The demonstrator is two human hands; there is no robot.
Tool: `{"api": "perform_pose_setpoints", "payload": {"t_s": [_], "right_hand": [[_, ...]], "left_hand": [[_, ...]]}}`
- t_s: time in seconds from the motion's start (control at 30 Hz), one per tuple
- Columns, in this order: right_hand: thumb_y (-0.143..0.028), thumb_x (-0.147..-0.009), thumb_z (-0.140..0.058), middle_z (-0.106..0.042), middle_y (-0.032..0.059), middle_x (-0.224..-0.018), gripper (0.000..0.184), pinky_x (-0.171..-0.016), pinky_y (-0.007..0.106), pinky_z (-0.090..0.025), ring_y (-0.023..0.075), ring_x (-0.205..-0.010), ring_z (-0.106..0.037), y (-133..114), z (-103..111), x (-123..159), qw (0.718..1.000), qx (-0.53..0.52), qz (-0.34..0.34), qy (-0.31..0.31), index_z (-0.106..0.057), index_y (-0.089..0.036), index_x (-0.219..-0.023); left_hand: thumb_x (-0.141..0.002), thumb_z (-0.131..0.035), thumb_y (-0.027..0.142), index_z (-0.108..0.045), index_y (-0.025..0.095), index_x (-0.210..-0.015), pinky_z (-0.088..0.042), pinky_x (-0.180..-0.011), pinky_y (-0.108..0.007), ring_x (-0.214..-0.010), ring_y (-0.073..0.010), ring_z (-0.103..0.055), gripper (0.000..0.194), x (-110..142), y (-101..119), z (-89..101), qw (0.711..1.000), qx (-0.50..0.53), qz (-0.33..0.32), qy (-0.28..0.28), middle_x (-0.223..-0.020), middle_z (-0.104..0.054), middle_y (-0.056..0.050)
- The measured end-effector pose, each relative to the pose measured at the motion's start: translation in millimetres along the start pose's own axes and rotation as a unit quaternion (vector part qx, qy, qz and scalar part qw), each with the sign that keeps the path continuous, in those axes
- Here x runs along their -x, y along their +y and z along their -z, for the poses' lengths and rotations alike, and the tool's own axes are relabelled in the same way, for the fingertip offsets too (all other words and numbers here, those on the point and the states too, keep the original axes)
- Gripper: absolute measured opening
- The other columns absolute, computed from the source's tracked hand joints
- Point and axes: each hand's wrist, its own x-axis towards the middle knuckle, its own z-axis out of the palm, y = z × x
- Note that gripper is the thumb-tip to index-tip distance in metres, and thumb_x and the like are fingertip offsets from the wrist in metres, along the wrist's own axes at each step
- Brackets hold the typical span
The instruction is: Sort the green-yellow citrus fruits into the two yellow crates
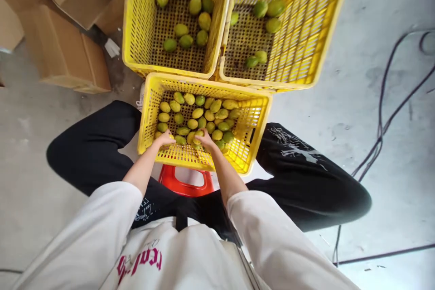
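Many yellow and green lemons lie in the near yellow plastic crate between my knees. My left hand reaches into its near left corner, its fingers curled round a yellow lemon that is mostly covered. To the right of it, my right hand closes on another yellow lemon among the fruit along the near side. Both hands stay low, close to the layer of lemons, and parts of the fingers are hidden.
Behind stand two larger yellow crates, a left one and a right one, each with several greenish lemons on its floor. Cardboard boxes are at the far left. A red stool shows below me. Black cables run over the floor at right.
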Motion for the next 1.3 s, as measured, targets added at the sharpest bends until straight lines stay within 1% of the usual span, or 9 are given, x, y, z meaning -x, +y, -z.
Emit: {"api": "perform_pose_setpoints", "payload": {"t_s": [0.03,0.13,0.27,0.43,0.7,0.87,1.07,1.2,1.3], "right_hand": [[-0.022,-0.064,-0.078,-0.057,-0.0053,-0.084,0.044,-0.063,0.029,-0.055,0.0169,-0.076,-0.06,5.5,1.0,8.0,0.997,-0.056,-0.04,0.022,-0.049,-0.028,-0.097],[-0.042,-0.077,-0.07,-0.062,-0.0038,-0.083,0.033,-0.064,0.033,-0.06,0.0183,-0.075,-0.065,12.6,2.8,25.6,0.978,-0.206,-0.038,0.026,-0.044,-0.029,-0.094],[-0.044,-0.081,-0.06,-0.063,-0.0003,-0.074,0.022,-0.069,0.036,-0.063,0.02,-0.076,-0.068,6.0,4.8,37.9,0.919,-0.394,0.015,0.018,-0.048,-0.028,-0.088],[-0.039,-0.076,-0.056,-0.06,-0.0017,-0.069,0.015,-0.064,0.021,-0.059,0.013,-0.068,-0.062,-0.6,-7.9,56.7,0.907,-0.403,0.123,-0.029,-0.05,-0.026,-0.082],[-0.048,-0.075,-0.049,-0.066,0.0045,-0.083,0.026,-0.063,0.032,-0.061,0.021,-0.076,-0.066,1.6,-37.6,95.1,0.897,-0.388,0.212,-0.01,-0.059,-0.03,-0.091],[-0.048,-0.072,-0.047,-0.062,0.0047,-0.082,0.026,-0.061,0.034,-0.059,0.023,-0.077,-0.063,0.0,-39.6,115.3,0.894,-0.377,0.242,-0.025,-0.056,-0.031,-0.089],[-0.037,-0.07,-0.052,-0.05,0.0001,-0.075,0.015,-0.052,0.026,-0.051,0.0178,-0.063,-0.05,-18.1,-43.0,142.6,0.856,-0.439,0.257,-0.092,-0.048,-0.029,-0.082],[-0.027,-0.075,-0.052,-0.053,-0.0011,-0.076,0.01,-0.052,0.022,-0.049,0.0149,-0.061,-0.049,-50.4,-42.3,156.4,0.806,-0.51,0.235,-0.19,-0.051,-0.028,-0.084],[-0.025,-0.078,-0.052,-0.058,-0.0001,-0.076,0.008,-0.052,0.023,-0.05,0.0149,-0.061,-0.051,-94.7,-38.6,165.0,0.816,-0.498,0.185,-0.227,-0.054,-0.026,-0.085]], "left_hand": [[-0.06,-0.072,-0.008,-0.059,0.022,-0.075,-0.034,-0.042,-0.018,-0.042,-0.0102,-0.043,0.037,8.0,-2.9,-4.8,1.0,0.015,0.009,-0.008,-0.056,-0.048,0.01],[-0.066,-0.071,-0.006,-0.056,0.021,-0.073,-0.036,-0.04,-0.019,-0.039,-0.0103,-0.046,0.032,30.4,-5.4,-28.8,0.997,0.07,0.008,-0.031,-0.054,-0.05,0.008],[-0.086,-0.071,0.021,-0.054,0.02,-0.079,-0.047,-0.048,-0.016,-0.049,-0.0093,-0.056,0.019,61.9,-1.2,-62.8,0.978,0.192,-0.042,-0.076,-0.063,-0.058,0.003],[-0.093,-0.059,0.041,-0.056,0.019,-0.081,-0.038,-0.043,-0.012,-0.051,-0.0071,-0.053,0.026,95.9,-11.8,-78.8,0.87,0.459,-0.077,-0.162,-0.068,-0.059,-0.001],[-0.095,-0.039,0.032,-0.058,0.017,-0.073,-0.04,-0.042,-0.016,-0.047,-0.0097,-0.052,0.033,117.9,-35.4,-83.7,0.843,0.508,-0.067,-0.163,-0.064,-0.057,-0.003],[-0.101,-0.038,0.038,-0.055,0.018,-0.075,-0.031,-0.037,-0.014,-0.041,-0.0083,-0.045,0.037,139.9,-33.1,-75.2,0.841,0.492,-0.091,-0.204,-0.059,-0.054,-0.001],[-0.093,-0.048,0.037,-0.053,0.02,-0.078,-0.028,-0.033,-0.014,-0.039,-0.0075,-0.041,0.023,179.6,-12.0,-39.6,0.819,0.478,-0.197,-0.25,-0.06,-0.054,0.001],[-0.093,-0.046,0.036,-0.052,0.021,-0.077,-0.028,-0.032,-0.014,-0.037,-0.0073,-0.042,0.023,210.0,10.9,-17.0,0.818,0.452,-0.247,-0.256,-0.059,-0.053,0.001],[-0.092,-0.045,0.035,-0.053,0.02,-0.077,-0.027,-0.031,-0.015,-0.035,-0.0074,-0.041,0.023,232.5,37.9,-7.2,0.831,0.409,-0.266,-0.267,-0.058,-0.053,0.001]]}}
